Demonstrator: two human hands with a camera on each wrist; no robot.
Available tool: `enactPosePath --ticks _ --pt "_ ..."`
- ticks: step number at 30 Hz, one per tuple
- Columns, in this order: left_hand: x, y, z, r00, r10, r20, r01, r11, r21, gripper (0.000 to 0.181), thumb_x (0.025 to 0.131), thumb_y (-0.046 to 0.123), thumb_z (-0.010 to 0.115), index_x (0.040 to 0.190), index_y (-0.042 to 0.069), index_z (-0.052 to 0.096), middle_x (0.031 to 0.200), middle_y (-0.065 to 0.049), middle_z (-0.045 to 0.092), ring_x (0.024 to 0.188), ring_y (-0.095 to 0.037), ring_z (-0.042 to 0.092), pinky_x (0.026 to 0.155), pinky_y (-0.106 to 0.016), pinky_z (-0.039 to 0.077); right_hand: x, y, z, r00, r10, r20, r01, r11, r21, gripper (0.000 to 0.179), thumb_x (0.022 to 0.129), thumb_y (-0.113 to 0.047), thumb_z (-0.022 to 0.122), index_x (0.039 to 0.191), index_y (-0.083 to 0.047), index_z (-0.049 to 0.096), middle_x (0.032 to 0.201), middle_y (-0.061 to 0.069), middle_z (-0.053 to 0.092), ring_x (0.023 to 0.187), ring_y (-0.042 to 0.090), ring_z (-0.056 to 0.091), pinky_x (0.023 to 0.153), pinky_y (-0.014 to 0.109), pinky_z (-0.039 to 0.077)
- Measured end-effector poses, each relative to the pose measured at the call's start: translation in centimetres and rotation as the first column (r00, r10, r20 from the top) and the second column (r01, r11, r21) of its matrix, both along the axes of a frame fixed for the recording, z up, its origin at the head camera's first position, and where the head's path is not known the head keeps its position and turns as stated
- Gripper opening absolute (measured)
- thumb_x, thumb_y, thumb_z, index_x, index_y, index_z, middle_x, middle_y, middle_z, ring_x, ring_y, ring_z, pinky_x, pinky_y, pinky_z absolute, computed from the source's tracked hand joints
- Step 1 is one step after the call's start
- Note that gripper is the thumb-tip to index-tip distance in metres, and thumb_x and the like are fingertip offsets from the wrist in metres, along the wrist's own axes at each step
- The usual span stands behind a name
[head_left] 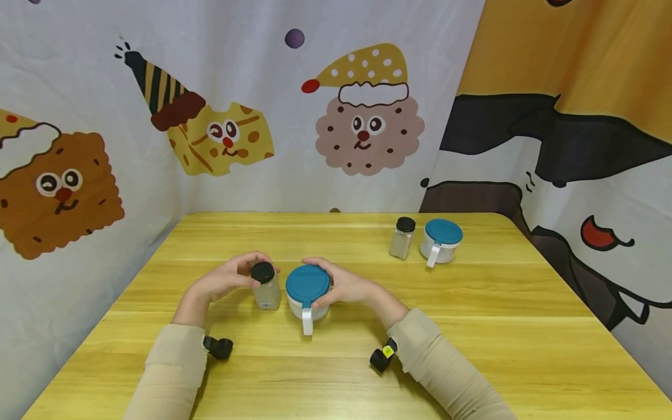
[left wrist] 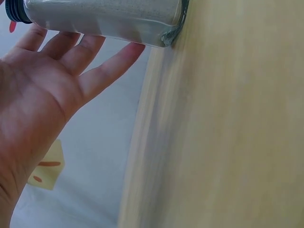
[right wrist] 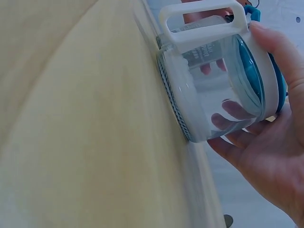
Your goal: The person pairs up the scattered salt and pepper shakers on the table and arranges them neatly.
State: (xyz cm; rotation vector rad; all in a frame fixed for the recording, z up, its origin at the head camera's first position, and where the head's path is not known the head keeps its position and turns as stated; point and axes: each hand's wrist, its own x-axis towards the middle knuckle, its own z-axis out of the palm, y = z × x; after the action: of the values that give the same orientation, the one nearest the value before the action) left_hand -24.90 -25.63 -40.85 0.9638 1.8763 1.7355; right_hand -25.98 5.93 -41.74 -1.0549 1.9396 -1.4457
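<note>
Side by side on the wooden table stand a square glass spice jar (head_left: 268, 293) with a black cap and a round glass seasoning jar (head_left: 308, 284) with a blue lid and a white handle. My left hand (head_left: 227, 281) holds the spice jar near its cap from the left. Pale contents show through its wall (left wrist: 104, 19) in the left wrist view, the fingers spread along it. My right hand (head_left: 347, 286) grips the seasoning jar from the right, thumb near the lid. The right wrist view shows fingers through its clear glass (right wrist: 216, 90), the handle pointing away from the palm.
Farther back on the right of the table (head_left: 472, 361) are a second black-capped spice jar (head_left: 401, 240) and a second blue-lidded seasoning jar (head_left: 443, 240). A curtain (head_left: 236, 64) printed with cartoon figures hangs behind the table and along its sides.
</note>
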Motion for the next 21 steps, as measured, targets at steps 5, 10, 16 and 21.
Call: enactPosePath --ticks 5,10,16,21 --pt "0.0 0.1 0.2 0.999 0.030 -0.027 -0.030 1.000 -0.001 0.046 0.090 -0.002 0.058 0.132 -0.009 0.040 0.134 -0.025 0.049 0.121 -0.024 0.052 0.096 -0.033 0.042 -0.1 0.2 0.2 0.999 -0.012 -0.043 0.013 1.000 0.016 0.092 0.078 -0.014 0.080 0.151 -0.019 0.024 0.140 0.005 0.043 0.125 0.016 0.044 0.103 0.035 0.035" --pt "0.2 0.2 0.5 0.993 0.091 -0.075 -0.094 0.995 -0.036 0.045 0.092 0.001 0.058 0.133 -0.008 0.041 0.133 -0.025 0.050 0.120 -0.023 0.052 0.096 -0.033 0.041 -0.1 0.6 0.6 0.997 -0.007 -0.075 0.008 1.000 0.010 0.092 0.080 -0.019 0.079 0.152 -0.016 0.022 0.148 0.014 0.036 0.129 0.021 0.041 0.105 0.040 0.032" --pt "0.4 0.3 1.0 0.983 0.156 -0.093 -0.162 0.985 -0.058 0.045 0.093 0.003 0.056 0.134 -0.006 0.041 0.133 -0.027 0.048 0.119 -0.022 0.052 0.095 -0.034 0.041 -0.4 1.0 0.8 0.996 -0.015 -0.084 0.014 1.000 -0.018 0.091 0.081 -0.027 0.078 0.151 -0.014 0.022 0.152 0.020 0.028 0.135 0.023 0.033 0.108 0.044 0.028" --pt "0.6 0.3 1.5 0.975 0.200 -0.099 -0.206 0.977 -0.059 0.041 0.094 0.006 0.056 0.134 0.006 0.046 0.135 -0.027 0.048 0.121 -0.026 0.050 0.096 -0.035 0.040 -0.5 1.4 1.0 0.995 -0.035 -0.094 0.032 0.999 -0.036 0.089 0.081 -0.031 0.078 0.150 -0.014 0.025 0.150 0.012 0.032 0.135 0.025 0.033 0.107 0.042 0.029"
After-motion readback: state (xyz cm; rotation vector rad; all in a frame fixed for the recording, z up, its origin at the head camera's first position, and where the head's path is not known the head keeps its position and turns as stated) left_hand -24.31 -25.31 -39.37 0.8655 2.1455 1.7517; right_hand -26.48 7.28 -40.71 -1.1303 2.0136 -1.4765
